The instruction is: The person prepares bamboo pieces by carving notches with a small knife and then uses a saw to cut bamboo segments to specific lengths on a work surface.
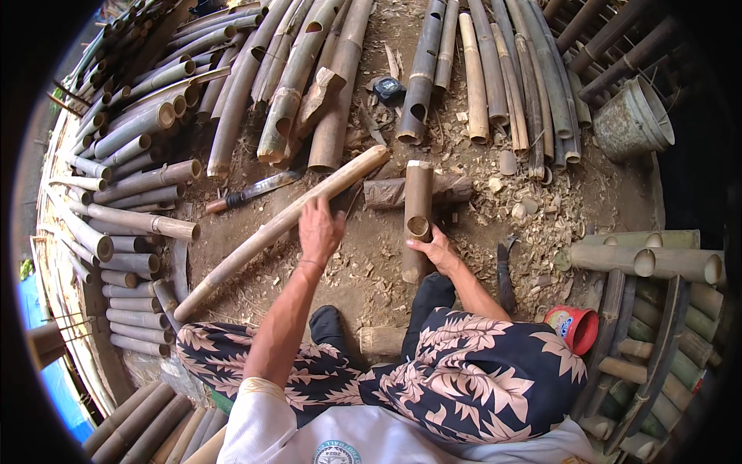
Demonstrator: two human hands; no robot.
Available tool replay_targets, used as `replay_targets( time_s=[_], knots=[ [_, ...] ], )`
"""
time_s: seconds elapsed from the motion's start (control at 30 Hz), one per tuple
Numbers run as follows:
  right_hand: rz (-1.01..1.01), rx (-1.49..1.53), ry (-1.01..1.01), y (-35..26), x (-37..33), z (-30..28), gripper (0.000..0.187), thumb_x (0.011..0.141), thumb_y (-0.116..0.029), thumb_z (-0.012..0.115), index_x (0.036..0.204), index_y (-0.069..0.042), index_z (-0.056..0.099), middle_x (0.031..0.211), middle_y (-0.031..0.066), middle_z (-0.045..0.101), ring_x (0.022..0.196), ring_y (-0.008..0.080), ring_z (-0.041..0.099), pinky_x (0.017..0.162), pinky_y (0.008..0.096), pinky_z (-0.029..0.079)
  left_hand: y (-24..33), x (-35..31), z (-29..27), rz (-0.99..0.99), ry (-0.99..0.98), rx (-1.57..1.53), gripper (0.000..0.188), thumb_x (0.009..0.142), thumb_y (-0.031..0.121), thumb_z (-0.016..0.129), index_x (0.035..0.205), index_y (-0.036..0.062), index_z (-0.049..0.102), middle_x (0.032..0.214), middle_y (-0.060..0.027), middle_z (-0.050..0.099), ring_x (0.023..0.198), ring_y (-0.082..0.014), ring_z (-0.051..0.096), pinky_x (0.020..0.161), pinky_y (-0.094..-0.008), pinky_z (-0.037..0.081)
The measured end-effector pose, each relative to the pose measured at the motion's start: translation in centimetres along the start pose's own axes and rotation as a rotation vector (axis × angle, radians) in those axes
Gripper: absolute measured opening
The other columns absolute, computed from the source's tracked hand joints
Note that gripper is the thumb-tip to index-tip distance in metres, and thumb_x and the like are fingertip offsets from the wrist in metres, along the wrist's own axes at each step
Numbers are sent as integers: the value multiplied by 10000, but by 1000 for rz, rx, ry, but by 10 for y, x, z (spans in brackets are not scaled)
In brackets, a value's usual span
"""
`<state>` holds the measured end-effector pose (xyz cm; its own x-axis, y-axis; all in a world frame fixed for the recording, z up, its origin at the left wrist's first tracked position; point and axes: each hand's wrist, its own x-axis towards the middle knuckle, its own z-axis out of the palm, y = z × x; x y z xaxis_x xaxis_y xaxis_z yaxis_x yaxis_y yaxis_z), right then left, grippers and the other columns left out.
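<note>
My right hand (439,250) grips the side of a short bamboo piece (418,189), thumb across its front below a round cut hole; its other fingers are partly hidden. That piece lies across a dark, rough log (384,194). My left hand (320,230) is at the edge of a long pale pole (267,234), fingers loosely apart and their tips against or just over it; firm contact is unclear. The pole slants from near my left knee up toward the centre. Left of it, a large knife (255,192) with a wooden handle lies on the dirt.
Bamboo poles, several with notched holes, lie ahead and in a stack (139,263) at left. A black tape measure (389,91) sits ahead. Wood chips (533,224) and a dark-handled blade (504,274) are at right, near a red tub (573,330), a grey bucket (634,120) and a bamboo frame (657,348).
</note>
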<state>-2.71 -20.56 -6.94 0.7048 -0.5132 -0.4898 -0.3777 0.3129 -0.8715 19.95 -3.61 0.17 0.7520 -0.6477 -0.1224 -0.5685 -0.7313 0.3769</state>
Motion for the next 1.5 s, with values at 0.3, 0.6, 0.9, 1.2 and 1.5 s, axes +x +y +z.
replay_targets(
  time_s=[0.3,0.6,0.9,1.2,1.5],
  knots=[
    [93,-729,531,-3,-81,-74,821,798,-359,757,1439,-24,369,1407,212,437,1319,350,417,1053,489,410,93,-55,86,-148,-501,-809,858,728,491,828,1280,-85,514,1152,-248,654,1058,-312,651,903,-377,520],
    [316,-1008,617,57,-115,-148,635,784,-268,763,1296,-33,471,1208,212,504,1161,406,479,969,501,403,77,-62,98,-211,-690,-890,577,772,365,833,1157,-12,625,1059,-127,688,955,-187,627,870,-326,486],
    [155,-663,426,9,-125,-138,572,889,-237,629,1375,-10,431,915,195,608,847,340,623,781,421,495,74,-69,103,-294,-652,-912,677,736,390,843,1227,-14,610,1091,-177,704,1009,-242,675,899,-345,505],
    [153,-564,-155,-91,-123,-43,402,861,-224,633,1228,-86,544,1003,221,666,909,427,646,750,486,519,126,-88,18,-450,-1019,-1149,835,803,516,765,1346,-52,485,1102,-130,614,1005,-226,576,931,-367,458],
    [293,-755,-328,-110,-60,-54,310,821,-190,644,1081,-38,568,775,246,657,738,461,636,672,524,508,164,-51,65,-708,-951,-979,467,949,386,492,846,-39,658,621,-88,575,559,-196,535,545,-377,432]
  ],
)
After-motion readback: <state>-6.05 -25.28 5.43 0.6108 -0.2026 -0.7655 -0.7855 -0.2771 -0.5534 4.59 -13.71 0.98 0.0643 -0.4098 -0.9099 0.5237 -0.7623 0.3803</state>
